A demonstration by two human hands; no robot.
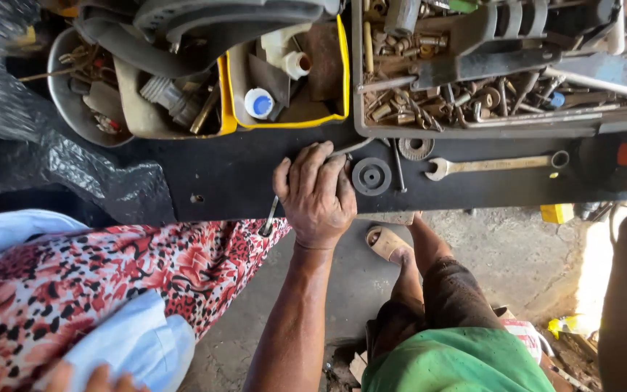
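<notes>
One hand (318,194) in view, reaching up from the bottom centre, palm down on a black shelf (241,178). Which hand it is can't be told for sure; reads as the left, since it sits left of the person's leg. Fingers together and curled lightly, pressing a thin metal tool (269,216) flat against the shelf; the tool's lower end pokes out past the shelf edge below the thumb, and another thin steel bit shows above the fingertips. Not a full fist, more a loose cover grip. Other hand not visible.

Just right of the hand: a dark round disc (371,176) with a centre hole, flat on the shelf. Beside it a thin nail-like rod (398,168), and above that a toothed metal ring (416,149). Further right, a long steel wrench (498,165), open jaw at left, ring end at right, worn and dull.

Behind the shelf: yellow plastic tub (342,69) with a white bottle with blue cap (259,103), a dented metal bowl (63,98) of scrap, and a grey metal tray (361,109) full of rusty bolts and fittings.

Lower left: another person's red patterned cloth (96,283) with pale blue fabric (132,341). Below, the wearer's green shorts (459,359) and a tan sandal (388,243) on a rough concrete floor (502,254).
</notes>
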